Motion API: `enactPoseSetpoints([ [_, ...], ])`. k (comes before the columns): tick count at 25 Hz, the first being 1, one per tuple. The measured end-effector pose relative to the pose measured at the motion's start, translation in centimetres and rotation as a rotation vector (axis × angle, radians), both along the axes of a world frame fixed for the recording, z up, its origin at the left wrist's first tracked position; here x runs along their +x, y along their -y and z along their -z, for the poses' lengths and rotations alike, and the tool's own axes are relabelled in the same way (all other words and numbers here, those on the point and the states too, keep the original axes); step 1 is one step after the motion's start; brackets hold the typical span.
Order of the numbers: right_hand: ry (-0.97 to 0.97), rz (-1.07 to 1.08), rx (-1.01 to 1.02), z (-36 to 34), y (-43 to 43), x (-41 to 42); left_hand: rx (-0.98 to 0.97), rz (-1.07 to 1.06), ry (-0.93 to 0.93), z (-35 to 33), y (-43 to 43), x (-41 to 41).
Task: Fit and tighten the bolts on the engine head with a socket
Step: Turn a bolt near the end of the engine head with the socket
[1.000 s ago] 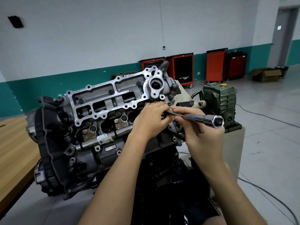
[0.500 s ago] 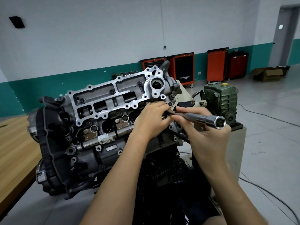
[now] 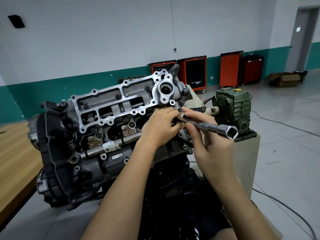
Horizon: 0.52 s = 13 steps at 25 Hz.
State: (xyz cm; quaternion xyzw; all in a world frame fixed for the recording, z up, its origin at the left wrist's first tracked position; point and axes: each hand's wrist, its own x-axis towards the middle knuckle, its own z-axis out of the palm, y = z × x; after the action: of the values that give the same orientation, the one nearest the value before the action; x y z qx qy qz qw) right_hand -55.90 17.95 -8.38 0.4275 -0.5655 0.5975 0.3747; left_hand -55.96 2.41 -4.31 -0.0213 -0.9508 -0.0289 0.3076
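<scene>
At the right end of the engine head (image 3: 107,99), both hands meet on a chromed tubular socket wrench (image 3: 210,127). Its long axis runs from the head out to the right and slightly down, and its open hex mouth faces away from the engine. The left hand (image 3: 161,126) is nearer the work, with its fingers curled down and pinching the tool's inner end against the casting. Whether a bolt sits under those fingers is hidden. The right hand (image 3: 212,149) wraps the shaft farther out, thumb beneath and fingers over the top. One seated bolt (image 3: 180,110) shows just above the knuckles, and others stand along the silver cam frame to the left. So the working spot lies directly under the left fingertips, and the next turn probably depends on keeping the shaft square to that hole. Just behind the right hand, a green gearbox (image 3: 233,104) on a pale pedestal (image 3: 245,156) may limit the swing. A wooden counter (image 3: 13,153) lies to the left, and red tool carts (image 3: 192,73) line the far wall.
</scene>
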Motion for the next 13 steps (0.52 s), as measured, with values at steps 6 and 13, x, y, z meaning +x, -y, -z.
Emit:
enactPoseSetpoints([
  [6,0.065,0.0,-0.117,-0.45,0.05,-0.35,0.022,0.008,-0.003,-0.08,-0.09,0.13],
  [13,0.058,-0.001,-0.092,-0.45,-0.28,-0.57,0.008,0.016,-0.016,0.05,0.17,-0.07],
])
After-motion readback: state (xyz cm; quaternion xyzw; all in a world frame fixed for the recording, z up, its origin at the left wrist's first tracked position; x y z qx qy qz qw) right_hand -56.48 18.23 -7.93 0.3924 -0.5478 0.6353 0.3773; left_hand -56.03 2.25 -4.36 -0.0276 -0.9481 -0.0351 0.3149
